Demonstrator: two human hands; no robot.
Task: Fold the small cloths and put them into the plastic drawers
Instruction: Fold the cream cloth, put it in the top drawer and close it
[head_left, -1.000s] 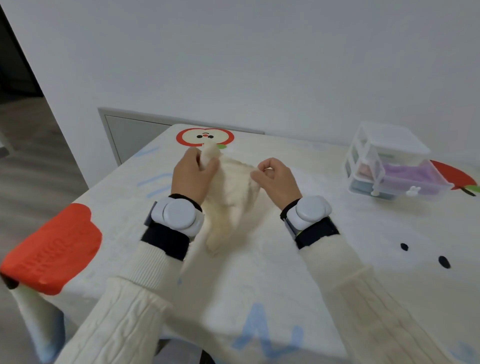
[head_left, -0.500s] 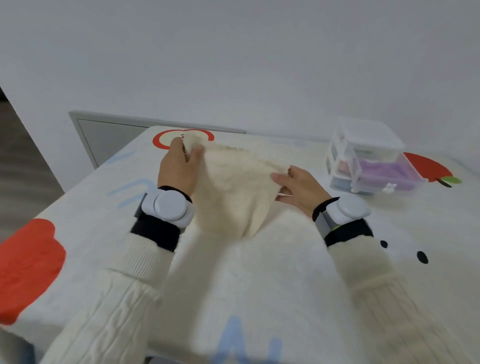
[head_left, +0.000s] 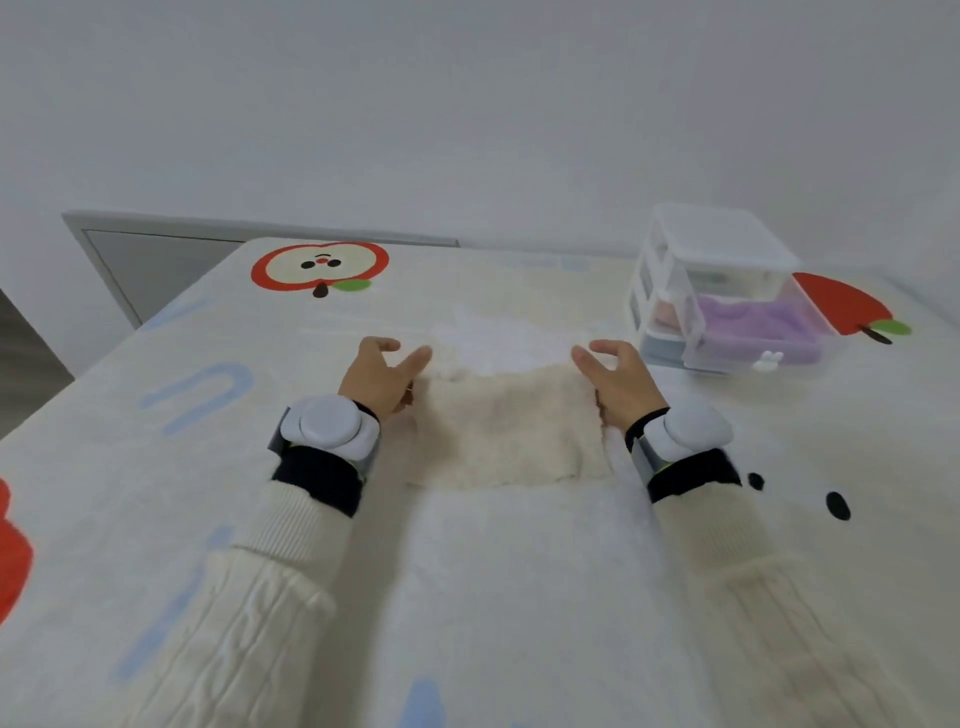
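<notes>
Head: cream cloth (head_left: 506, 431) flat between left hand (head_left: 376, 382), right hand (head_left: 621, 382); fingers (head_left: 387, 344) spread.

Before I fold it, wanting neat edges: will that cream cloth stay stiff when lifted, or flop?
Probably floppy: the cream cloth lies flat on the table cover with uneven edges. Likely light, as it looks thin. Its fuzzy pile should drag rather than slide when pushed.

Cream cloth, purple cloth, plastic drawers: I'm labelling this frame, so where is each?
cream cloth (head_left: 511, 423), head view, middle of its flat face.
purple cloth (head_left: 753, 317), head view, middle of its fluffy top.
plastic drawers (head_left: 719, 234), head view, clear top panel.
</notes>
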